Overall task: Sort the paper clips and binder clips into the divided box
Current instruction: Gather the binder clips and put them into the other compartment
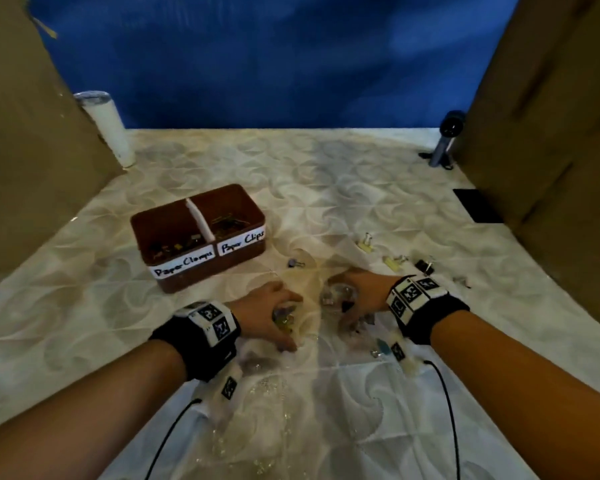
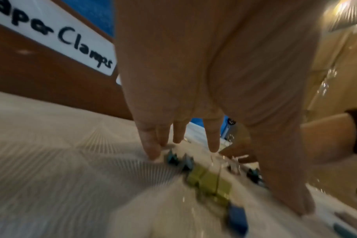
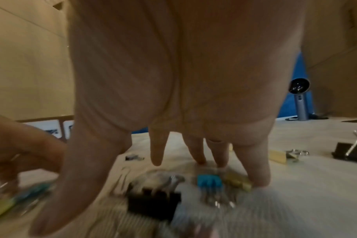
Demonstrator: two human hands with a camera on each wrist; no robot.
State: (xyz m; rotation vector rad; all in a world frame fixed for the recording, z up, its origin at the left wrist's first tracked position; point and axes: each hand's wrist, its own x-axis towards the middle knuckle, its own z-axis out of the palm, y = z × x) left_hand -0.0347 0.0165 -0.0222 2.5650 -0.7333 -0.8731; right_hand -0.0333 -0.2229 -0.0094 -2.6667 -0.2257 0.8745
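The brown divided box (image 1: 205,276) stands left of centre; its left half, labelled "Paper Clamps", holds binder clips and its right half, labelled "Paper Clips", holds paper clips. My left hand (image 1: 289,322) arches over a small heap of clips, fingertips (image 2: 153,154) and thumb on the cloth, with yellow-green and blue binder clips (image 2: 210,182) under the palm. Beside it my right hand (image 1: 340,301) arches over another heap, fingertips (image 3: 258,177) down around a black binder clip (image 3: 153,204), a blue one (image 3: 209,182) and a yellow one (image 3: 238,182). Neither hand lifts anything.
Loose binder clips lie beyond the right hand: yellow ones (image 1: 366,242) (image 1: 394,262), a black one (image 1: 424,266), a small grey one (image 1: 294,263). Cardboard walls (image 1: 25,133) (image 1: 551,116) flank the table. A white tumbler (image 1: 110,129) stands back left, a small grey device (image 1: 445,140) back right.
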